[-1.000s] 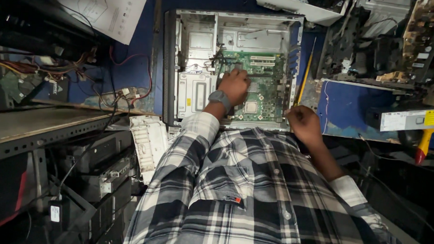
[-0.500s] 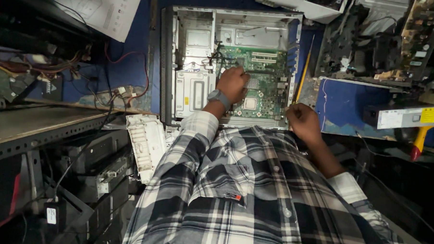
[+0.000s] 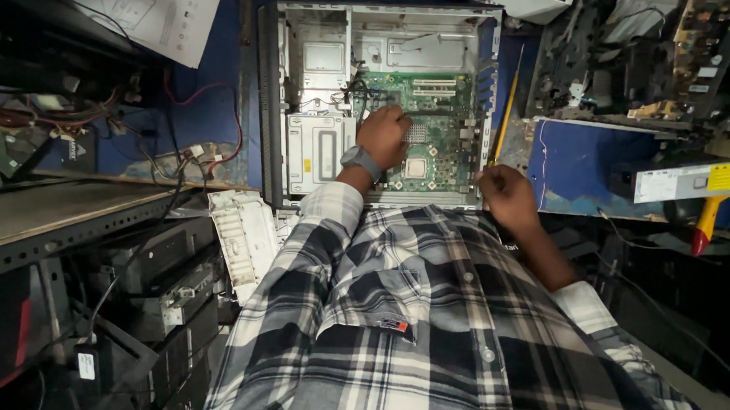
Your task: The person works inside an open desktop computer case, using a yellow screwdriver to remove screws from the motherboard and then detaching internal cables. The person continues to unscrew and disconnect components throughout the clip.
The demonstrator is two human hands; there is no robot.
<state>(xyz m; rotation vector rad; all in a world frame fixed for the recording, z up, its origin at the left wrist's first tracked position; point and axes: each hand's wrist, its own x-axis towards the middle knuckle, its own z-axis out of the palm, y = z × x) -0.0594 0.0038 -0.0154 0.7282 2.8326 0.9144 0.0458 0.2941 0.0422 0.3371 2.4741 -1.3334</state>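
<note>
Inside the open metal computer case [image 3: 304, 90], lying flat on the blue table [image 3: 585, 160], sits a green motherboard [image 3: 445, 111]; the left hand [image 3: 384, 134] rests on it, fingers curled together, while the right hand [image 3: 504, 194] is closed around a slim yellow-handled screwdriver [image 3: 507, 109] by the case's right edge.

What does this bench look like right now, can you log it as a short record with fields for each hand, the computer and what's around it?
left hand: left hand rests on the green motherboard, a grey wristwatch on the wrist
right hand: right hand at the case's right edge, at the lower end of a long yellow tool; grip unclear
computer: open computer case lying flat, side panel off
surface: blue bench top
nearby: power supply unit at right; white panel at left
</note>
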